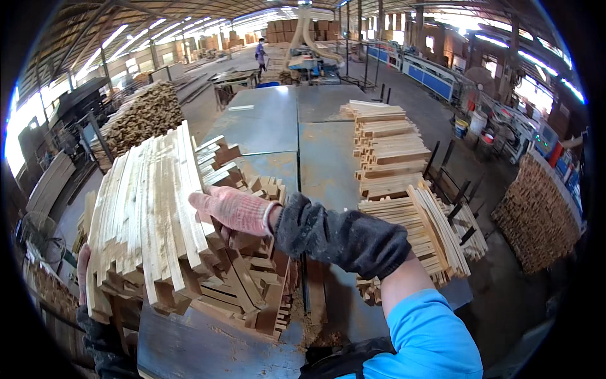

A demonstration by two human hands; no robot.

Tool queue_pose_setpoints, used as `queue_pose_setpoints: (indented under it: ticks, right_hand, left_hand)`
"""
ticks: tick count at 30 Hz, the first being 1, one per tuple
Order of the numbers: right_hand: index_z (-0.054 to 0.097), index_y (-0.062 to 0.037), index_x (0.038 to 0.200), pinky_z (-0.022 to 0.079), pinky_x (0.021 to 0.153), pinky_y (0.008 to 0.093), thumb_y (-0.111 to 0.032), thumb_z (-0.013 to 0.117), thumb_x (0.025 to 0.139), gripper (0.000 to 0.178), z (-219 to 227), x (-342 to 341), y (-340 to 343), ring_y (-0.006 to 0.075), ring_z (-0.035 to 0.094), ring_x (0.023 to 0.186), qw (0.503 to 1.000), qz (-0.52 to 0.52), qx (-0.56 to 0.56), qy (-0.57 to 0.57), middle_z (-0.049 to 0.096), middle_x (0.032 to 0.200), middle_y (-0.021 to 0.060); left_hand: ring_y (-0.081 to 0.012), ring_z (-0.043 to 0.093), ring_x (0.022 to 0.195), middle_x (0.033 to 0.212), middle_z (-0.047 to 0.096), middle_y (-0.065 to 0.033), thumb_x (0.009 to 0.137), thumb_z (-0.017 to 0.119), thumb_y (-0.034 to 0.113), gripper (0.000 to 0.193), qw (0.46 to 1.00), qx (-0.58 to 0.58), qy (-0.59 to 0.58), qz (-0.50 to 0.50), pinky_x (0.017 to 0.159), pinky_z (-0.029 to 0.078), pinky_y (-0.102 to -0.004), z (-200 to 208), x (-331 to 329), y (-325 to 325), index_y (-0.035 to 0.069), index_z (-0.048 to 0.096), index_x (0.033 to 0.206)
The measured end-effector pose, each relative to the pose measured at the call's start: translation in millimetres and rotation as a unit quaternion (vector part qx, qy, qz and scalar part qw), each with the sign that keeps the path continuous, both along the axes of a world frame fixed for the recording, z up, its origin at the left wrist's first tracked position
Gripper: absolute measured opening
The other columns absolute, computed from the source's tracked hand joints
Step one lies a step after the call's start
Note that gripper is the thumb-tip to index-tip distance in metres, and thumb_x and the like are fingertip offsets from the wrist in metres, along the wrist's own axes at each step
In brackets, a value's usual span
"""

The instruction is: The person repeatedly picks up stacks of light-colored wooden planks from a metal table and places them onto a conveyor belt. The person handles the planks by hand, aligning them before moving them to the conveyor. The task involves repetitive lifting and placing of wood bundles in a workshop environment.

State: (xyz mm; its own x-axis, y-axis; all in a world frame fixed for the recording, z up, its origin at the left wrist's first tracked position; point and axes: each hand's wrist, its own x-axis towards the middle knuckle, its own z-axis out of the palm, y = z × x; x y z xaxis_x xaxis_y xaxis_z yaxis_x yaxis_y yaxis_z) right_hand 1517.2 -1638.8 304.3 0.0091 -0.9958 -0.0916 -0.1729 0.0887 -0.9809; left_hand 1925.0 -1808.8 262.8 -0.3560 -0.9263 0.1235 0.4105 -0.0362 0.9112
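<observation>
A wide bundle of pale wooden strips (pixel 148 215) is pressed between my two hands, tilted and raised above the table's left side. My right hand (pixel 237 211), in a pink-and-white knitted glove, grips its right side, thumb on top and fingers curled below the edge. At the far left side of the bundle my left hand (pixel 83 271) holds on; most of it is hidden behind the wood. Under and beside the bundle lies a pile of shorter wooden pieces (pixel 246 284), some crossed at angles, on the grey metal table (pixel 328 151).
Along the table's right side runs a long row of stacked wooden strips (pixel 388 148). A big stack of strips (pixel 148 114) stands at the left, another stack (pixel 536 215) at the right. Dark upright metal posts (pixel 448 155) edge the table. Far off, a person (pixel 260 57) stands near machinery.
</observation>
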Motion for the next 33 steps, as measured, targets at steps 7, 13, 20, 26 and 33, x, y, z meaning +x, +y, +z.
queue_pose_setpoints:
  ticks: [7, 13, 20, 26, 33]
  right_hand:
    - [0.067, 0.0031, 0.136, 0.059, 0.098, 0.0287, -0.060, 0.047, 0.113, 0.070, -38.2, -30.3, -81.7, 0.0217, 0.074, 0.116, 0.997, -0.048, -0.049, -0.045, 0.075, 0.129, 0.0166]
    - [0.055, 0.0188, 0.139, 0.057, 0.113, 0.0341, -0.015, 0.079, 0.098, 0.058, -34.0, -5.2, -79.1, 0.0309, 0.069, 0.129, 0.963, 0.004, -0.067, -0.262, 0.065, 0.140, 0.0292]
    - [0.048, 0.0052, 0.146, 0.061, 0.104, 0.0373, -0.007, 0.081, 0.094, 0.063, -66.2, -21.1, -96.7, 0.0257, 0.072, 0.115, 0.939, -0.008, -0.111, -0.326, 0.067, 0.128, 0.0176]
    - [0.042, 0.0002, 0.158, 0.058, 0.103, 0.0351, -0.014, 0.081, 0.098, 0.073, -80.7, -39.1, -87.9, 0.0211, 0.070, 0.115, 0.939, 0.043, -0.127, -0.318, 0.067, 0.133, 0.0121]
    - [0.031, -0.0048, 0.170, 0.054, 0.107, 0.0351, -0.021, 0.081, 0.098, 0.088, -59.8, -28.7, -9.7, 0.0186, 0.066, 0.122, 0.964, 0.037, -0.164, -0.206, 0.064, 0.140, 0.0101]
  left_hand:
    - [-0.0246, 0.074, 0.109, 0.126, 0.076, -0.0142, 0.106, 0.066, 0.039, 0.051, 1.000, -0.017, 0.018, -0.017, 0.096, 0.062, -0.0382, -2.0, -19.3, -14.7, 0.000, 0.065, 0.138]
    - [-0.0269, 0.074, 0.112, 0.128, 0.075, -0.0153, 0.103, 0.070, 0.036, 0.050, 1.000, -0.017, 0.021, 0.004, 0.101, 0.061, -0.0407, -2.9, 6.7, 0.5, -0.001, 0.066, 0.136]
    - [-0.0310, 0.075, 0.111, 0.126, 0.075, -0.0167, 0.096, 0.074, 0.032, 0.056, 0.995, 0.062, 0.037, -0.062, 0.102, 0.061, -0.0482, 39.6, -23.9, 56.0, 0.000, 0.063, 0.140]
    - [-0.0366, 0.076, 0.111, 0.128, 0.072, -0.0249, 0.095, 0.072, 0.028, 0.064, 0.997, 0.037, 0.049, -0.054, 0.098, 0.065, -0.0490, 34.9, -2.5, 41.6, -0.009, 0.055, 0.146]
    - [-0.0374, 0.072, 0.120, 0.141, 0.062, -0.0275, 0.090, 0.068, 0.010, 0.079, 0.994, -0.090, 0.014, -0.055, 0.103, 0.063, -0.0512, 47.5, 19.0, 104.2, -0.004, 0.037, 0.161]
